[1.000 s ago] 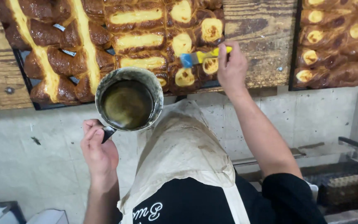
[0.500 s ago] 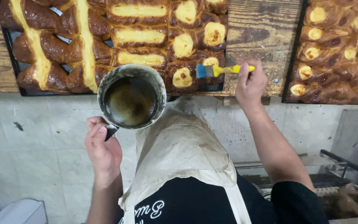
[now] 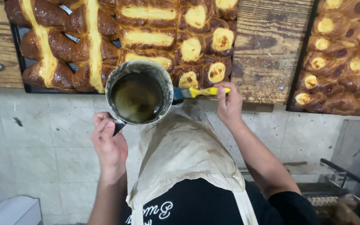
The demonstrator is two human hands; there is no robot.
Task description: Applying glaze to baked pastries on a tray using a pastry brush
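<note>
Fingers of right hand [image 3: 229, 105] grip brush [image 3: 201, 92]; left hand [image 3: 109, 143] clasps pot [image 3: 139, 92] handle.

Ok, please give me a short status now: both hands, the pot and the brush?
Left hand grips metal pot by its handle. Right hand holds yellow-handled brush beside the rim. Baked pastries just beyond, nothing between.

No packages, signs or screens apparent.
</note>
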